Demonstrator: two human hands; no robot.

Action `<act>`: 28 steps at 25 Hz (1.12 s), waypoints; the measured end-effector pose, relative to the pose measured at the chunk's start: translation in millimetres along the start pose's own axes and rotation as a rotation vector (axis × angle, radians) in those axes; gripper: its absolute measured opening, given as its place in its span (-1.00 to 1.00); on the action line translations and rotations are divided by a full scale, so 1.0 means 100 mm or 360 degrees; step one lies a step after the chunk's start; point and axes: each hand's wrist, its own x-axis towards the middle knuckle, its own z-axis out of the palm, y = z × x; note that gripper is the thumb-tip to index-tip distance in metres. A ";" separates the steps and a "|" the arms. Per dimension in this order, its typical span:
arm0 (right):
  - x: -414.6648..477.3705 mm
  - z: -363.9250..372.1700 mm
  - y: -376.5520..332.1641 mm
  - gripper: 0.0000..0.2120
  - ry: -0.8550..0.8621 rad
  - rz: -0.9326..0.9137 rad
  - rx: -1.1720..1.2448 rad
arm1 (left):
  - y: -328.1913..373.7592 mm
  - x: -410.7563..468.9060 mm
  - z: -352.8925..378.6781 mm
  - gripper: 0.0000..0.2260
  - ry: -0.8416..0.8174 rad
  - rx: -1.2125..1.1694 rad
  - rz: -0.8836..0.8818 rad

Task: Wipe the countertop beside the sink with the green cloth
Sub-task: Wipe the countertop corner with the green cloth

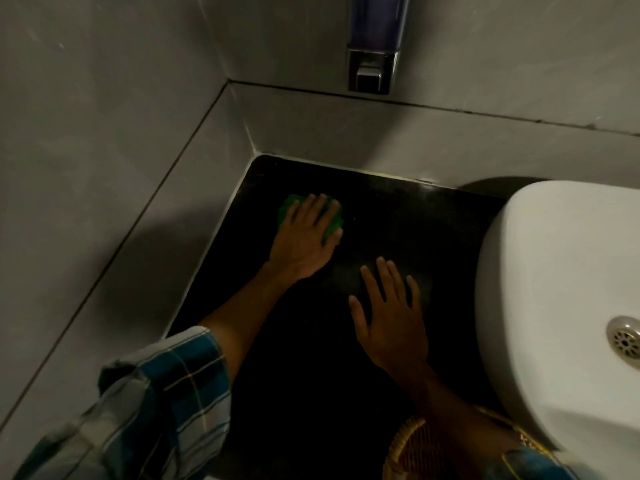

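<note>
The black countertop (398, 223) lies between the grey wall on the left and the white sink (540, 271) on the right. My left hand (306, 233) presses flat on the green cloth (289, 206) near the far left corner of the counter, and most of the cloth is hidden under the fingers and palm. My right hand (389, 313) rests flat on the bare counter with fingers spread, holding nothing, a little left of the sink's rim.
A wall-mounted soap dispenser (375, 46) hangs above the back ledge. Grey tiled walls close the counter at left and back. A woven wicker basket (415, 448) sits at the counter's near edge under my right forearm. The sink drain (625, 341) shows at far right.
</note>
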 end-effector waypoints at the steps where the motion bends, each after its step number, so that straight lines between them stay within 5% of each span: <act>1: 0.00 0.00 0.01 -0.51 0.0007 0.0000 0.0010 | -0.02 -0.18 0.02 -0.48 -0.0006 0.0036 0.0194; 3: 0.00 0.00 0.03 -0.54 0.0021 0.0018 0.0034 | -0.25 -0.70 0.10 -0.48 -0.0010 -0.0012 0.0339; 5: 0.01 0.01 0.04 -0.55 0.0005 0.0046 0.0018 | -0.58 -1.04 0.15 -0.48 0.0040 -0.0075 0.0198; 10: 0.00 -0.03 0.00 -0.54 0.0018 0.0045 -0.0024 | -0.39 0.09 0.01 -0.46 0.0069 -0.0053 -0.0241; 14: 0.01 -0.04 -0.04 -0.57 0.0009 0.0058 -0.0017 | 0.27 0.66 0.01 -0.50 -0.0030 0.0022 0.0148; 18: 0.01 -0.03 -0.04 -0.59 0.0040 0.0058 0.0022 | 0.30 0.03 0.18 -0.48 0.0047 0.0028 0.0325; 23: -0.02 -0.15 -0.07 -0.56 -0.0037 0.0167 0.0288 | 0.34 -0.21 -0.18 -0.27 -0.0273 -0.0078 0.0062; 28: -0.19 -1.06 -0.29 -0.59 -0.0186 0.0181 0.0590 | 0.75 -1.40 -0.83 -0.37 -0.0105 -0.0607 -0.0195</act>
